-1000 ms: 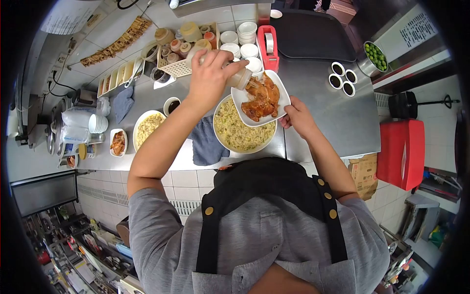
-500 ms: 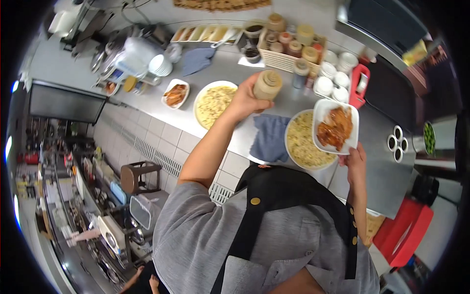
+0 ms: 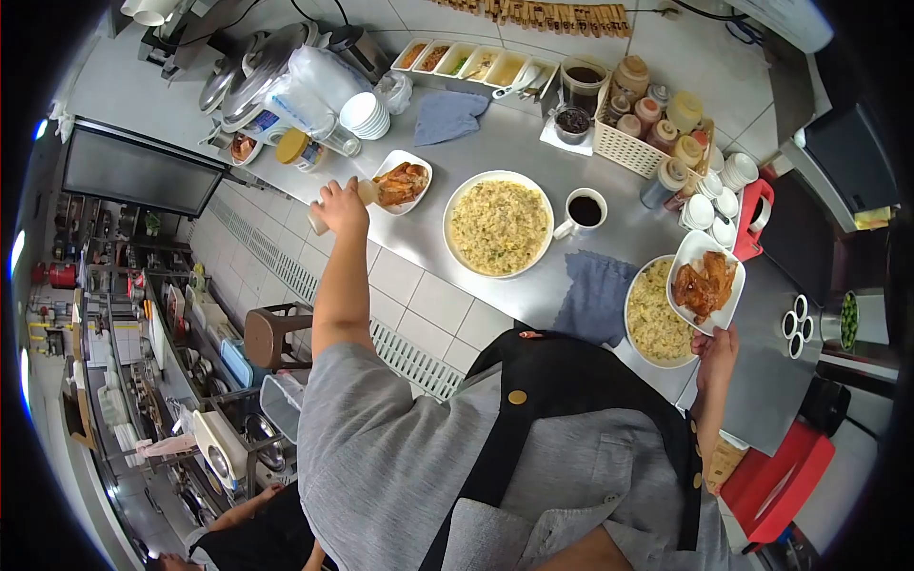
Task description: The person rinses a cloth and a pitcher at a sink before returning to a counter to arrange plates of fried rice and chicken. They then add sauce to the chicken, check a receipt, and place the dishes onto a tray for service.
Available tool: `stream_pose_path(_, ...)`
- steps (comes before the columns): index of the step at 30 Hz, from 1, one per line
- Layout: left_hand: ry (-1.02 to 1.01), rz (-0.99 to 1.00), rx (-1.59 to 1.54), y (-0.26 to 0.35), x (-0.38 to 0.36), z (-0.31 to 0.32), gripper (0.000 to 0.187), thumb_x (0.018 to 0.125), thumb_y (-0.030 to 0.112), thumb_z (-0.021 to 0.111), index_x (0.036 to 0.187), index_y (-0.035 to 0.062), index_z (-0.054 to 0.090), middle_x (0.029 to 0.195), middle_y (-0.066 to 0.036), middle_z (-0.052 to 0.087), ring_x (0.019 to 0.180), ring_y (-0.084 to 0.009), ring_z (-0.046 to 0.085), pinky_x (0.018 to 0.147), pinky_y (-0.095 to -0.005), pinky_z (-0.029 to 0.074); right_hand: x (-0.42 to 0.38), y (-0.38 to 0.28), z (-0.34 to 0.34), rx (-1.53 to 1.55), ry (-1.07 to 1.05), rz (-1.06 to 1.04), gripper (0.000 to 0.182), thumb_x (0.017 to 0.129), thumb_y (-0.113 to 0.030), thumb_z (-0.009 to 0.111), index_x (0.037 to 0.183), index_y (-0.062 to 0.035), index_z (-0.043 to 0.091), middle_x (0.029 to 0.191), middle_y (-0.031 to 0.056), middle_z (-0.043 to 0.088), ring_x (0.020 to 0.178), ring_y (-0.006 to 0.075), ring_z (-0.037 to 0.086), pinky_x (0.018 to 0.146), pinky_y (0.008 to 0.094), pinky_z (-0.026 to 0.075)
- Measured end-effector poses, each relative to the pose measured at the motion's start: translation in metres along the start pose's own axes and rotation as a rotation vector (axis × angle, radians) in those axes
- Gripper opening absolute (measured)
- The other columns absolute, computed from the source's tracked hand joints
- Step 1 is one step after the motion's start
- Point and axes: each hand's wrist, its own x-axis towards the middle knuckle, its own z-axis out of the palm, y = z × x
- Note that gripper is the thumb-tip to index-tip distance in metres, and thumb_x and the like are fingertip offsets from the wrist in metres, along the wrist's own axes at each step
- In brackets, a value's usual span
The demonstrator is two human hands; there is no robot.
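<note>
My left hand [image 3: 343, 207] is wrapped round a squeeze bottle [image 3: 368, 193], tipped sideways. Its top end points at glazed chicken [image 3: 402, 182] in a small white dish [image 3: 420, 163] on the steel counter. My fingers hide the bottle's middle. On the right, my right hand [image 3: 717, 354] grips the lower edge of another white dish [image 3: 731, 311] with browned, glossy chicken pieces [image 3: 703, 286]. That dish is held above a plate of fried rice [image 3: 657, 314] and covers part of it. A second plate of fried rice [image 3: 497, 226] rests between my hands.
A cup of dark liquid [image 3: 585, 208] and a blue cloth [image 3: 592, 295] lie between the rice plates. Behind stand a sauce-bottle basket [image 3: 624, 147], topping trays [image 3: 459, 63] and stacked white bowls [image 3: 365, 116]. Another person [image 3: 252, 533] is at the lower left.
My left hand has swung left with the squeeze bottle, from above the middle rice plate to the left chicken dish, and tipped it over. My right hand still holds its dish.
</note>
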Motion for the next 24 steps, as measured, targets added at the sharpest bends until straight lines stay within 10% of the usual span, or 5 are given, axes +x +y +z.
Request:
stream_pose_path(13,0.103,0.376,0.105,-0.012,0.020,-0.010,0.033,0.086,0.019,0.055,0.116,0.0306,0.063,0.111,-0.001,0.053,0.114,-0.0187,0.044,0.100,-0.0502,0.026,0.000,0.003,0.027,-0.017,0.072,-0.025,0.023,0.091,-0.016,0.042,0.108,-0.0024,0.050,0.075,0.0091,0.063,0.057,0.0134,0.057,0.050,0.0240,0.045)
stream_pose_path(20,-0.002,0.145,-0.180,-0.025,0.025,0.014,0.043,0.081,0.014,0.061,0.120,0.0322,0.061,0.110,-0.001,0.053,0.113,-0.0181,0.045,0.096,-0.0517,0.026,-0.001,0.006,0.027,-0.013,0.064,-0.055,0.022,0.091,-0.016,0.043,0.107,-0.0027,0.050,0.075,0.0089,0.063,0.056,0.0133,0.057,0.050,0.0242,0.045)
stream_pose_path(24,-0.079,0.008,-0.699,-0.020,0.028,0.050,0.069,0.061,0.011,0.078,0.124,0.0279,0.057,0.110,-0.005,0.052,0.109,-0.0232,0.049,0.091,-0.0501,0.035,-0.006,0.004,0.026,-0.007,0.093,-0.043,0.026,0.091,-0.017,0.044,0.111,-0.0012,0.049,0.076,0.0101,0.064,0.056,0.0136,0.058,0.050,0.0246,0.046)
